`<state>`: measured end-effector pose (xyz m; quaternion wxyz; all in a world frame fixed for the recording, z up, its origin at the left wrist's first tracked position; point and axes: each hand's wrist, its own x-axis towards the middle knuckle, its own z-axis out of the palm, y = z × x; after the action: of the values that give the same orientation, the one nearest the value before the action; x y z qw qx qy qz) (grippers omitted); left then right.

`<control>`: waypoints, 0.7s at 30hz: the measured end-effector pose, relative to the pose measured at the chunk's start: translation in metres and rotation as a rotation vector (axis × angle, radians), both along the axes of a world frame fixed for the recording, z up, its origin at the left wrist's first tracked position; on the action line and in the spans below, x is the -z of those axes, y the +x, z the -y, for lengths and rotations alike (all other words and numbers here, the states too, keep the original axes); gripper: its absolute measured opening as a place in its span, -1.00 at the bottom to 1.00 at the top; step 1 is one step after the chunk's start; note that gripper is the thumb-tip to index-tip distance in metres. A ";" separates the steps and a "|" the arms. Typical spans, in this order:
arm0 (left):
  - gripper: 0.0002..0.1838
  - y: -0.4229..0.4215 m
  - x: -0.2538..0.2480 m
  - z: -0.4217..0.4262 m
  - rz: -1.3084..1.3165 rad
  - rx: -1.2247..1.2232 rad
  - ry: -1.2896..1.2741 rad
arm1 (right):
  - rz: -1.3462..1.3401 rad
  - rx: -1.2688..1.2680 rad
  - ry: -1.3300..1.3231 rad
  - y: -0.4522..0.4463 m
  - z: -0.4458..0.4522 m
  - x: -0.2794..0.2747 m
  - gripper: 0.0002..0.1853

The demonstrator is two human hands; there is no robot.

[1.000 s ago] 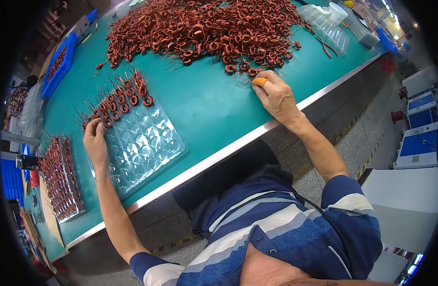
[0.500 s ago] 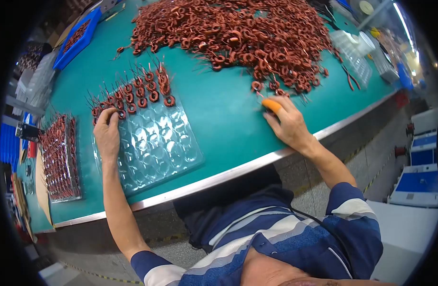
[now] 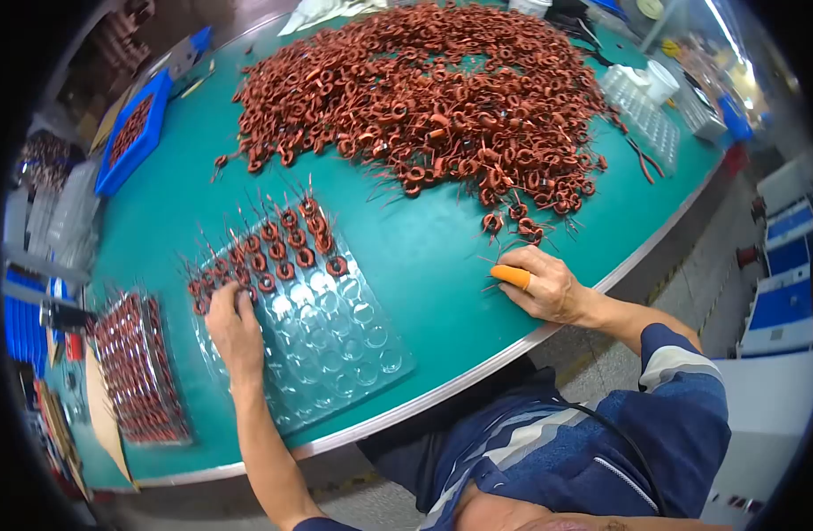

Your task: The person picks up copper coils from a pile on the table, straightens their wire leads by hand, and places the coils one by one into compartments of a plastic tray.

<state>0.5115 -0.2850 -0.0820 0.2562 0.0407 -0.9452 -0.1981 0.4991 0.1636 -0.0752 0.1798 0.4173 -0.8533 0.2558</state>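
My left hand is at the near-left part of a clear plastic tray with round pockets. Its fingers are closed at a copper-wound ring coil, partly hidden by them. Several rows of coils fill the tray's far side, their leads pointing up. My right hand is pinched above the green table, an orange finger cot on one finger. Thin wire leads stick out of its fingertips; the coil's body is hidden by them. Just beyond lies the large heap of loose coils.
Stacked filled trays stand at the left. A blue bin of coils sits at the far left. Pliers and another clear tray lie at the right. The table's metal edge runs close in front of me.
The whole view has shifted, so the table sits lower in it. My right hand has drawn back slightly from the heap. My left hand stays at the tray's filled rows.
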 end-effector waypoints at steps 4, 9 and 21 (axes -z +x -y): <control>-0.76 0.002 0.002 0.000 0.046 -0.010 -0.054 | 0.001 0.055 0.005 0.002 0.000 -0.004 -0.70; -0.70 0.005 -0.005 -0.008 0.078 -0.056 -0.004 | -0.034 0.105 -0.038 0.004 -0.002 -0.001 -0.69; -0.77 0.021 -0.049 -0.032 -0.067 0.075 0.222 | 0.365 0.411 -0.610 0.018 -0.007 -0.016 -0.81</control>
<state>0.5329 -0.2526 -0.0333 0.2739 0.0269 -0.9092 -0.3123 0.5168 0.1704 -0.0594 0.1885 0.1134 -0.8219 0.5255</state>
